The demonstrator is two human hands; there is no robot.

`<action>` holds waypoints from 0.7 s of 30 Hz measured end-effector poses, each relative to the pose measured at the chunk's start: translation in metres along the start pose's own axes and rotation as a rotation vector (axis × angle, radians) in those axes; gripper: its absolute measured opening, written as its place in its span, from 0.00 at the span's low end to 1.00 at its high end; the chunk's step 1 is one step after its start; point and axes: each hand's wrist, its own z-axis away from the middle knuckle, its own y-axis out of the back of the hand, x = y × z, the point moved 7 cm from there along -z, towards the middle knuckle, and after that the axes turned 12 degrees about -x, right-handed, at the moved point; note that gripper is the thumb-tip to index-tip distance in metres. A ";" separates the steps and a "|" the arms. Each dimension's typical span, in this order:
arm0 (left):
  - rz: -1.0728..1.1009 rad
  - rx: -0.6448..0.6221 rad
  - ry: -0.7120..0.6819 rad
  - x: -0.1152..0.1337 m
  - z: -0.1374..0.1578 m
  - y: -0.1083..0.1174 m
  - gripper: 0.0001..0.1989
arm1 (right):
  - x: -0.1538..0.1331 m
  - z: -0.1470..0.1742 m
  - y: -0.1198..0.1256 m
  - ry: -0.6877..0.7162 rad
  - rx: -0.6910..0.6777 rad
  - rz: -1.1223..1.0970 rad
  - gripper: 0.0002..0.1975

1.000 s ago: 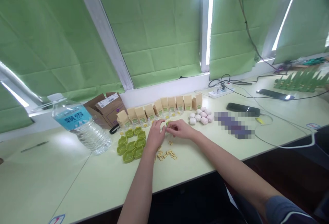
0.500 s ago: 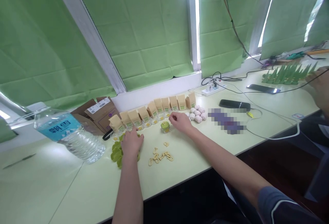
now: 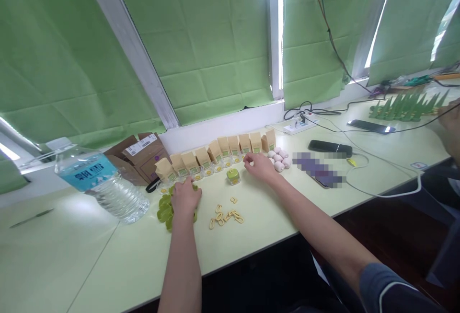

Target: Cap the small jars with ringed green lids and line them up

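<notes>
My left hand [image 3: 185, 198] rests over a cluster of green cup-shaped pieces [image 3: 165, 212], its thumb spread away from the fingers. The fingers of my right hand [image 3: 259, 165] are curled together in a pinch; anything between them is hidden. Between my hands sits a small clear cup with a green, apple-like top [image 3: 233, 176]. Closer to me lie several pale yellow rings [image 3: 220, 217]. Just beyond my right hand is a group of whitish egg-shaped pieces [image 3: 279, 159]. Behind my hands runs a row of small kraft-paper boxes [image 3: 204, 157], with small clear cups [image 3: 208, 171] in front of them.
A large water bottle [image 3: 102, 181] leans at the left, beside an opened cardboard box [image 3: 143, 157]. At the right are a black phone [image 3: 330, 147], a pixelated flat item [image 3: 318, 170], a power strip [image 3: 301, 123] and cables. Another person's hand [image 3: 451, 123] is near green spiky pieces [image 3: 408, 107].
My right hand has shifted slightly right, away from the green-topped cup. My left hand stays over the green pieces. The view has moved a little.
</notes>
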 end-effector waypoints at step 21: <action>0.386 0.149 -0.446 0.054 0.005 -0.006 0.18 | -0.050 0.033 -0.062 0.202 -0.806 -0.127 0.19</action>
